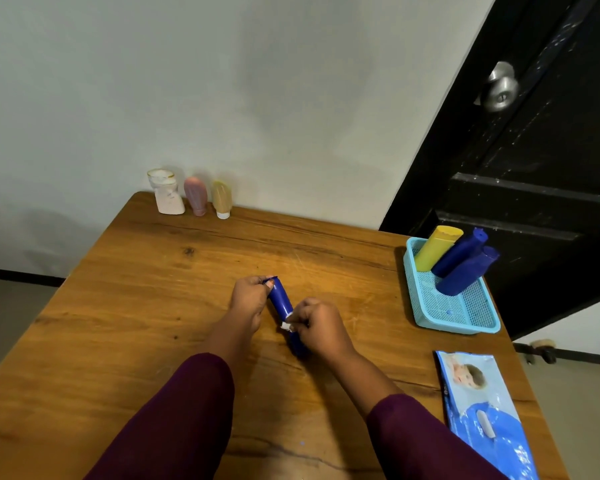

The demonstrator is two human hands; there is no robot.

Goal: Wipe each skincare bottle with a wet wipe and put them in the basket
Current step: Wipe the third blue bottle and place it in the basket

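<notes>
Wood counter (153,306) grainy, scratched; my blue tube (282,301) smooth plastic; basket (430,317) plastic mesh (matt); wipes pack (492,420) glossy film; doorknob (499,88) brushed metal.

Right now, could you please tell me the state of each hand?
Left hand: closed, gripping the far end of the blue tube.
Right hand: closed, pinching the wet wipe against the blue tube.
</notes>
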